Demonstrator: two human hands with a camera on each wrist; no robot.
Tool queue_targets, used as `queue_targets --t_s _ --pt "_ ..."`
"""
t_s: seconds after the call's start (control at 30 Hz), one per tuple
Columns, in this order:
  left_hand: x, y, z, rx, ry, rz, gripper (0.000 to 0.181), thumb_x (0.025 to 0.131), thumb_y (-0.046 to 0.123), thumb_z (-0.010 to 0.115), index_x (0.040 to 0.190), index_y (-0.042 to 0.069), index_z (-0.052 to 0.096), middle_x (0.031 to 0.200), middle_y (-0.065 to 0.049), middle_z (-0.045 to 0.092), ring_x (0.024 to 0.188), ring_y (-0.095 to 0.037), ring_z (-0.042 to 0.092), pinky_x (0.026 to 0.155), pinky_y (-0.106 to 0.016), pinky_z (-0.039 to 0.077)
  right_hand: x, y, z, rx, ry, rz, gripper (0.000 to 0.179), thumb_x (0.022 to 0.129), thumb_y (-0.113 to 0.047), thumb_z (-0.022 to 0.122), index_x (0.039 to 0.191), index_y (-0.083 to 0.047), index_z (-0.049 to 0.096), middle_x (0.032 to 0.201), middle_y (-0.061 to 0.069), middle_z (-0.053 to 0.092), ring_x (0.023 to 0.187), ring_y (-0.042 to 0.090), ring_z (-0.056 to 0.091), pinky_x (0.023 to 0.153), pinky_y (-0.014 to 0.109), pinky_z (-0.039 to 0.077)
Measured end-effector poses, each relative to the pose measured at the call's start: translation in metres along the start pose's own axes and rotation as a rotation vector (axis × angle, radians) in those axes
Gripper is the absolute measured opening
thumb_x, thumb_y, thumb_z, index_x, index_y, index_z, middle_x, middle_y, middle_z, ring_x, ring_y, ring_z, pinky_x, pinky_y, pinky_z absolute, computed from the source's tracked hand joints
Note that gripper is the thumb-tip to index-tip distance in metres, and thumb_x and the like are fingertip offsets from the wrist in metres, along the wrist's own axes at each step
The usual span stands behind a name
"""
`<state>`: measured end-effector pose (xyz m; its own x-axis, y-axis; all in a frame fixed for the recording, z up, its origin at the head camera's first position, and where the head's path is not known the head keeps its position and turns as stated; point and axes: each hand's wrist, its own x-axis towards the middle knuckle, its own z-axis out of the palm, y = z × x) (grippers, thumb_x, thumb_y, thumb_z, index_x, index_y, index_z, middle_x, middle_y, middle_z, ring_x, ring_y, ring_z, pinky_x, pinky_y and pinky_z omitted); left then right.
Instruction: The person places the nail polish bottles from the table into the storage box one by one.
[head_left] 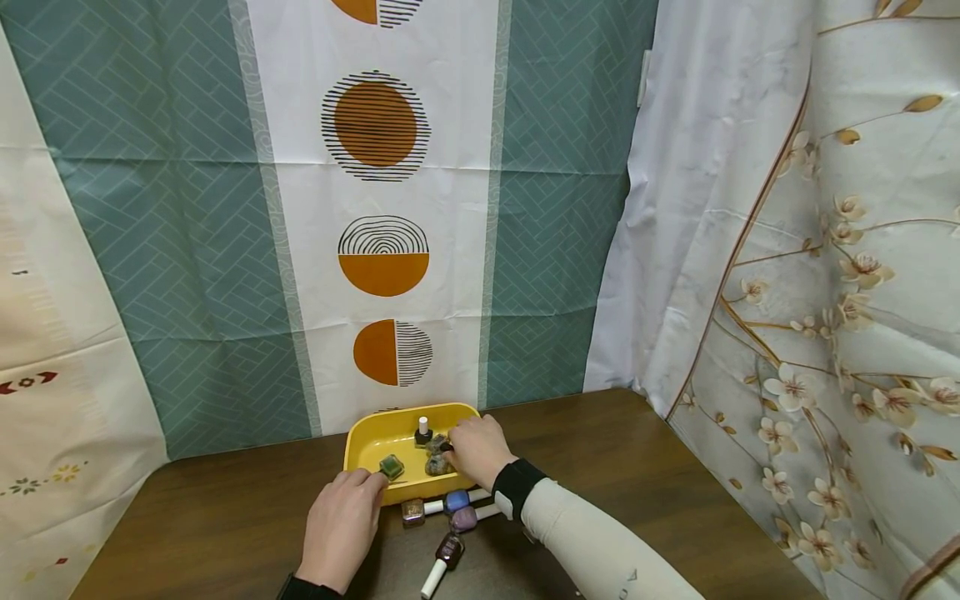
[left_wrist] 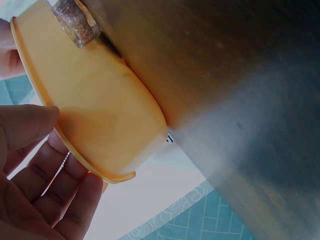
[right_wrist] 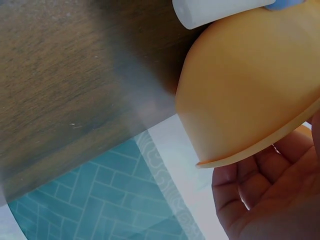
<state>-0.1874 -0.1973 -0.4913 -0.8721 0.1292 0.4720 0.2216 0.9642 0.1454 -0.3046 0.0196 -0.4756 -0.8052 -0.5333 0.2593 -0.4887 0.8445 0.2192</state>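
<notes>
Looking down at the yellow tray [head_left: 385, 435], we find the right hand [head_left: 483, 450] over its right end and the left hand [head_left: 343, 518] at its near left corner. The relation that matters most is on the right: two grey bottles [head_left: 437, 464] lie inside the tray, immediately left of the right fingertips, so that hand is clearly the nearer one. A dark cap shows right at those fingertips; we cannot tell whether the grip is pinching it or only touching it, nor can we read the long axes of the grey pair. In the right wrist view, we see that hand's fingers bent behind the rim.

Our left grip looks to be on the rim: the left wrist view shows the thumb at the outer side and fingers curling past the edge. A green bottle [head_left: 392, 467] sits inside the tray, just beyond those fingertips, nearer to the left hand. Past the grey pair, a black bottle [head_left: 423, 433] stands upright, white cap on top.

Outside, on the surface [head_left: 247, 517], we see brown [head_left: 413, 512], blue [head_left: 456, 501] and purple [head_left: 463, 520] bottles by the near wall, and a maroon bottle [head_left: 450, 552] closer to us, its white cap pointing nearward and left.
</notes>
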Motion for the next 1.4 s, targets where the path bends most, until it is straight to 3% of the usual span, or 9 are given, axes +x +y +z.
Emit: queue_targets --t_s 0.17,0.63,0.97,1.4 --pt "0.000 0.000 0.000 0.001 -0.005 0.000 0.011 0.093 0.008 0.090 0.097 0.013 0.081 0.085 0.001 0.067 0.080 -0.022 0.060 0.076 -0.044 0.057 -0.004 0.001 0.000 0.021 0.032 -0.020 0.030 0.102 -0.050 0.079 0.095 -0.020 0.081 0.088 -0.004 0.069 0.085 0.016 0.068 0.072 0.032 0.050" --pt "0.001 0.000 0.000 0.000 -0.010 -0.006 0.011 0.093 0.008 0.090 0.099 0.012 0.081 0.085 0.000 0.068 0.081 -0.023 0.061 0.077 -0.044 0.057 -0.026 0.010 -0.006 0.072 0.120 -0.074 0.043 0.107 -0.047 0.073 0.134 -0.014 0.077 0.122 0.001 0.075 0.114 0.019 0.070 0.096 0.036 0.059" --pt "0.000 0.000 0.000 -0.009 0.009 0.002 0.012 0.092 0.007 0.090 0.099 0.012 0.081 0.087 -0.001 0.069 0.082 -0.024 0.063 0.078 -0.045 0.058 -0.043 0.011 -0.009 0.137 0.152 -0.098 0.055 0.107 -0.048 0.073 0.148 -0.012 0.068 0.137 0.004 0.073 0.128 0.023 0.067 0.114 0.041 0.051" --pt "0.001 0.000 0.000 -0.007 -0.015 -0.010 0.012 0.093 0.009 0.090 0.100 0.012 0.082 0.087 -0.002 0.069 0.082 -0.024 0.062 0.078 -0.045 0.059 -0.072 0.011 -0.022 0.199 0.110 -0.107 0.065 0.108 -0.050 0.070 0.159 -0.011 0.059 0.155 0.007 0.064 0.141 0.024 0.061 0.122 0.044 0.045"
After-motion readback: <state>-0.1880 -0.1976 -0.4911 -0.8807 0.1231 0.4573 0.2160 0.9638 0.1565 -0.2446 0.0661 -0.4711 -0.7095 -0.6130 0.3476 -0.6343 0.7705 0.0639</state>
